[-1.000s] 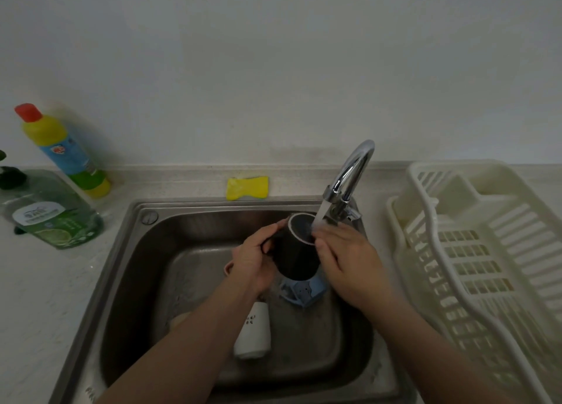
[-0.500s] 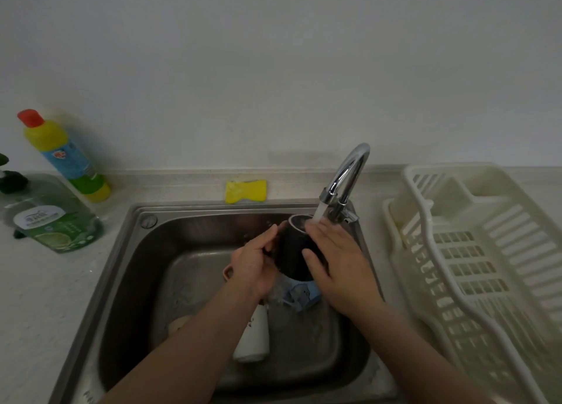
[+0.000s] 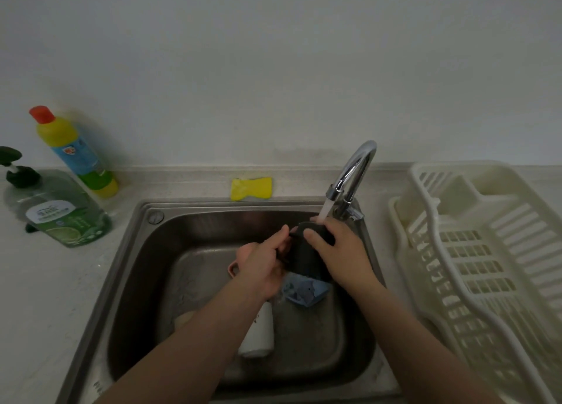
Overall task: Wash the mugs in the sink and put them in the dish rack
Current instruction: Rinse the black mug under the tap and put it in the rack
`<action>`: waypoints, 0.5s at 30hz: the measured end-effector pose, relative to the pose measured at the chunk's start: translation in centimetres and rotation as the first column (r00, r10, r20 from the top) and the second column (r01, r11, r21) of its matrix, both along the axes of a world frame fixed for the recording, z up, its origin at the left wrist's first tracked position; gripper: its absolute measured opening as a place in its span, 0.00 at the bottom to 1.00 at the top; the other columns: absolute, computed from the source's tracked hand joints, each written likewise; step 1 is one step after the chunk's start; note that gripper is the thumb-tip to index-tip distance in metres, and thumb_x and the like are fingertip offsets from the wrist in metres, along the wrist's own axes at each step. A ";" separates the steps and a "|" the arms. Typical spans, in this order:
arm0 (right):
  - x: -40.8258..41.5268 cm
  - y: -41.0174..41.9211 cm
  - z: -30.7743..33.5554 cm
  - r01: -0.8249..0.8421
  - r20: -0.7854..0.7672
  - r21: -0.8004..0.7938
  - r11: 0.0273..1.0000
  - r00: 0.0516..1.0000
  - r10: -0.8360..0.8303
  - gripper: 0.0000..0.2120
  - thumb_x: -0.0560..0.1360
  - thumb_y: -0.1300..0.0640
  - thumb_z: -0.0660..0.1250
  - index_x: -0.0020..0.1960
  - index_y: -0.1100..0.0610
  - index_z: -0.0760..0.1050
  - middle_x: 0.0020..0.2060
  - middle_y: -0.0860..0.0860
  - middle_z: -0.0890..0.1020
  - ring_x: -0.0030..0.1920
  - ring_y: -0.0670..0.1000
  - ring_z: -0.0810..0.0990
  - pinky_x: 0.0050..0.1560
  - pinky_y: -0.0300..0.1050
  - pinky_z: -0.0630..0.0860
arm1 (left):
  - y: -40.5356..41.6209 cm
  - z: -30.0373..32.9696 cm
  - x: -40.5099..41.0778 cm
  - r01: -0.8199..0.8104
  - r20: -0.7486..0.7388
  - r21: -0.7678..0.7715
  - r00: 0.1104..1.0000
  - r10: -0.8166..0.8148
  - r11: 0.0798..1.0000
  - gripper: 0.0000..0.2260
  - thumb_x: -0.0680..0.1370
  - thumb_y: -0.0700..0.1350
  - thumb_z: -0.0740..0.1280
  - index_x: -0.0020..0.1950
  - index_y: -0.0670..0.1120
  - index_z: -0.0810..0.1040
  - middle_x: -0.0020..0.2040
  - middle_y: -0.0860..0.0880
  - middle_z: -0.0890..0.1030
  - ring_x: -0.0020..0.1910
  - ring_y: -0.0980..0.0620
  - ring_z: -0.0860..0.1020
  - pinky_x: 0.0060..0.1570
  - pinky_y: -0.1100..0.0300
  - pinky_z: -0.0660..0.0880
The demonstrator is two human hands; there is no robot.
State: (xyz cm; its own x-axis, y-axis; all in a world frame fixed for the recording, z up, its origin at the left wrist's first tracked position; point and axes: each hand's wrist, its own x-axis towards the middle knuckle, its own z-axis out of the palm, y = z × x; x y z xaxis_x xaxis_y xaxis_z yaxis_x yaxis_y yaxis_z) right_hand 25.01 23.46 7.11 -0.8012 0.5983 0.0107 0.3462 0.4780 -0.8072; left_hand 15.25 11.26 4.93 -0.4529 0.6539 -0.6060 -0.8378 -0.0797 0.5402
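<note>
- Black mug (image 3: pixel 305 259): being held over the sink (image 3: pixel 146 251), under the running tap (image 3: pixel 352 172).
- Left hand (image 3: pixel 263 265): gripping its handle side.
- Right hand (image 3: pixel 340 251): wrapping around its right wall.
- White mug (image 3: pixel 258 333): lying in the basin, nearer.
- Dish rack (image 3: pixel 486 251): sitting on the surface, right.

Four mugs: a black mug (image 3: pixel 305 260), a white mug (image 3: pixel 258 332), a pink mug (image 3: pixel 232 268), a blue mug (image 3: pixel 305 292). Two bottles (image 3: pixel 76 151) (image 3: pixel 65 215), one sponge (image 3: pixel 251 188), one dish rack (image 3: pixel 486 251), one tap (image 3: pixel 352 172), two hands (image 3: pixel 261 266) (image 3: pixel 343 251).

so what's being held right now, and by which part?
Black mug: left hand grips its handle side, right hand wraps its body near the rim.
</note>
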 end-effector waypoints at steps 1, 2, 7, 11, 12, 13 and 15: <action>-0.5 0.2 0.0 0.059 0.006 -0.035 0.998 0.998 -0.059 0.12 0.77 0.44 0.65 0.59 0.44 0.76 0.57 0.45 0.77 0.58 0.46 0.76 0.57 0.41 0.73 | 0.1 0.3 0.2 0.005 0.005 0.007 1.000 -0.005 1.000 0.17 0.79 0.50 0.66 0.60 0.39 0.80 0.56 0.38 0.82 0.50 0.45 0.84 0.42 0.56 0.82; -0.7 0.1 -0.1 0.069 0.019 -0.044 0.997 0.997 -0.068 0.13 0.78 0.44 0.64 0.60 0.44 0.75 0.59 0.47 0.77 0.60 0.47 0.75 0.60 0.44 0.72 | 0.2 0.5 0.3 0.002 0.013 0.016 1.000 -0.002 1.000 0.16 0.80 0.49 0.64 0.60 0.39 0.80 0.55 0.39 0.82 0.48 0.45 0.84 0.41 0.56 0.81; 0.6 -1.0 -0.2 -0.013 0.067 0.057 0.998 0.998 0.009 0.21 0.73 0.42 0.69 0.63 0.45 0.72 0.62 0.46 0.72 0.60 0.45 0.72 0.59 0.42 0.71 | 0.4 0.2 0.3 0.031 0.022 0.006 0.999 -0.031 1.000 0.13 0.82 0.49 0.61 0.47 0.41 0.79 0.40 0.42 0.82 0.38 0.47 0.84 0.34 0.59 0.80; -1.0 -0.1 0.5 0.091 0.042 -0.071 0.993 0.995 -0.088 0.10 0.78 0.43 0.63 0.54 0.46 0.77 0.50 0.47 0.79 0.51 0.47 0.78 0.52 0.46 0.77 | 0.6 -0.1 0.3 0.008 0.035 -0.012 0.999 -0.007 1.000 0.17 0.81 0.48 0.63 0.34 0.43 0.72 0.38 0.43 0.79 0.38 0.47 0.82 0.36 0.58 0.80; -0.7 -0.3 0.5 0.019 0.028 -0.099 0.995 0.999 -0.016 0.14 0.77 0.45 0.66 0.61 0.45 0.75 0.56 0.47 0.77 0.55 0.45 0.76 0.55 0.41 0.74 | 0.5 -0.1 0.0 -0.027 0.039 -0.007 0.999 0.028 1.000 0.16 0.80 0.48 0.64 0.35 0.41 0.75 0.38 0.42 0.81 0.37 0.47 0.83 0.33 0.58 0.80; -0.1 -0.7 0.4 -0.051 0.023 -0.087 0.995 0.998 0.053 0.22 0.75 0.46 0.69 0.67 0.45 0.70 0.61 0.45 0.72 0.59 0.43 0.73 0.58 0.38 0.71 | 0.4 -0.4 -0.3 -0.052 0.030 -0.008 0.998 0.052 0.999 0.14 0.78 0.49 0.66 0.39 0.40 0.79 0.41 0.41 0.82 0.38 0.46 0.83 0.32 0.57 0.80; 0.7 -1.4 0.1 -0.120 0.006 0.024 0.993 0.993 0.120 0.25 0.71 0.46 0.72 0.66 0.43 0.70 0.60 0.42 0.71 0.58 0.40 0.71 0.57 0.35 0.70 | 0.1 -0.6 -0.7 -0.089 0.012 -0.008 0.996 0.090 0.996 0.18 0.73 0.50 0.71 0.52 0.36 0.81 0.52 0.37 0.82 0.47 0.43 0.83 0.39 0.54 0.82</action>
